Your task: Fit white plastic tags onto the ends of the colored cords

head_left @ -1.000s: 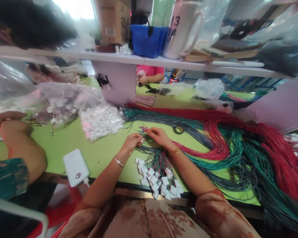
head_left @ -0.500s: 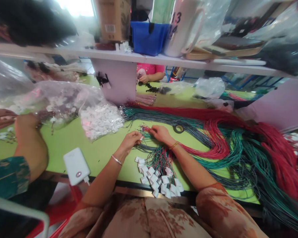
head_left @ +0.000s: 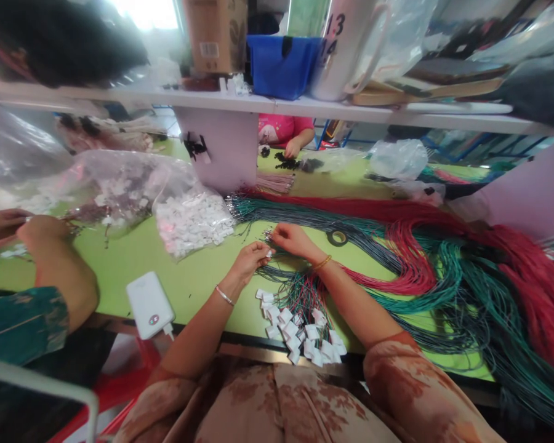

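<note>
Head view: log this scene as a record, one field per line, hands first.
Left hand: small white piece at the fingertips
Right hand: close by, at thin wire ends; exact grip hidden
Near edge: cluster of white connectors on coloured wires
Right side: long red wires, green wires
Left side: clear bag of white pieces; white device, cable attached
Right of right hand: tape roll
Shelf: blue bin, white mug
Other people: one at left, one across

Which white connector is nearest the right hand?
The white connector pinched in the left hand, beside the right hand; the wired connectors lie piled nearer the body, the bagged connectors farther left.
</note>
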Available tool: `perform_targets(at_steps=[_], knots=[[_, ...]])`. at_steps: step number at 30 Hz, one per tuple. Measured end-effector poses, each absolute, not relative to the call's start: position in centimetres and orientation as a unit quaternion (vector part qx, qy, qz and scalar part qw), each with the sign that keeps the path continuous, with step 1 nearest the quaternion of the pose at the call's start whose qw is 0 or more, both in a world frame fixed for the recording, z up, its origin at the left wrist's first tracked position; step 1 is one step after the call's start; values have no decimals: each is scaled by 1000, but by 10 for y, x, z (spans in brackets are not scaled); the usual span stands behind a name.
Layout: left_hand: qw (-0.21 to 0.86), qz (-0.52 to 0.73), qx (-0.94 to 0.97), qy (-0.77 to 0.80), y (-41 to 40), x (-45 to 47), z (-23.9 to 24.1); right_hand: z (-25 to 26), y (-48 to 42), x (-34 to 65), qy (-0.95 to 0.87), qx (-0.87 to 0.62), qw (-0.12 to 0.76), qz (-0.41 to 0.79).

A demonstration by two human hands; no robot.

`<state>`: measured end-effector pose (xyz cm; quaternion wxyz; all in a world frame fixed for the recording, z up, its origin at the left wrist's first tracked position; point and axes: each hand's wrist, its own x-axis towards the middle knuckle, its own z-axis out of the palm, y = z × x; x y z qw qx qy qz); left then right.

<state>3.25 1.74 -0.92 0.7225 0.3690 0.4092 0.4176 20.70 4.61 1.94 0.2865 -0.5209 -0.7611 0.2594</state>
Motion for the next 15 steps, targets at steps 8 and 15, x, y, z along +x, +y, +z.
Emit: perform_targets(at_steps=[8, 15], knots=[[740, 434, 339, 385, 18, 32, -11, 20, 28, 198, -679, -471, 390, 407], [760, 434, 315, 367, 18, 32, -10, 9, 3, 208, -665, -513, 400, 367]])
